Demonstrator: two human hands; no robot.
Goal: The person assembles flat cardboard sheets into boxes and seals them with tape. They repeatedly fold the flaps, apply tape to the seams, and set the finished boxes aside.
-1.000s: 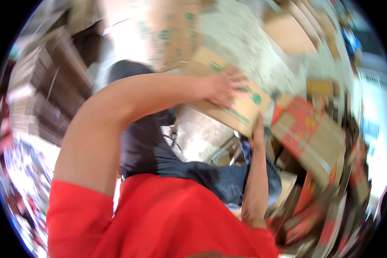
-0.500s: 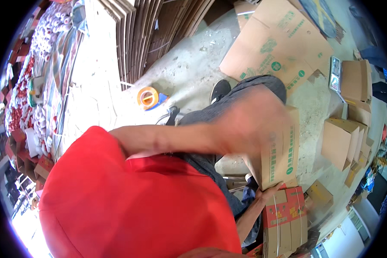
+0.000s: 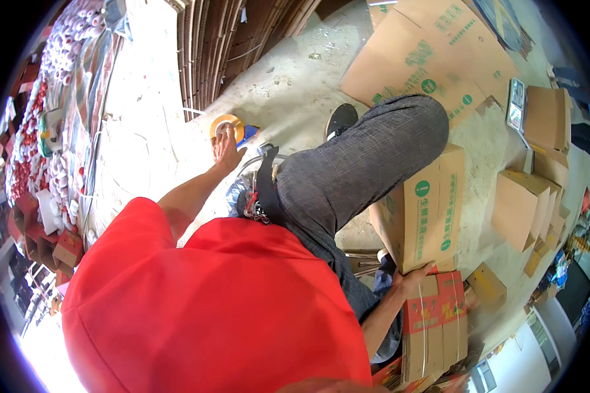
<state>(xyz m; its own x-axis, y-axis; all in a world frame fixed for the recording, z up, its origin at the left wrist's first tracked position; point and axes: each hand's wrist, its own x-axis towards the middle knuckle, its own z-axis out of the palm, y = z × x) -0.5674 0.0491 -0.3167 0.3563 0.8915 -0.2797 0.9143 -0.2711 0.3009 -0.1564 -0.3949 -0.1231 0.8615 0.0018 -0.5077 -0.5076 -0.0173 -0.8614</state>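
My left hand point(image 3: 227, 152) reaches over an orange roll of packing tape point(image 3: 223, 121) on a blue-ended tape dispenser point(image 3: 248, 135). Its fingers are stretched out over the roll; whether they press on it I cannot tell. My right hand point(image 3: 410, 283) grips the near lower corner of a brown cardboard box point(image 3: 432, 213) with green print. That box stands beyond my bent knee, partly hidden by my grey trouser leg point(image 3: 367, 157). Just below my right hand sits a strapped stack of red and brown cartons point(image 3: 436, 321).
Flattened cardboard point(image 3: 426, 59) lies on the floor ahead. Tall stacks of folded cardboard point(image 3: 210, 52) stand at the back left. Open brown boxes point(image 3: 521, 209) and a scale-like device point(image 3: 516, 105) are at right. Piled netted goods point(image 3: 62, 78) line the far left.
My left hand has swung left from above the cardboard box to the tape roll. My right hand keeps its hold on the box's corner.
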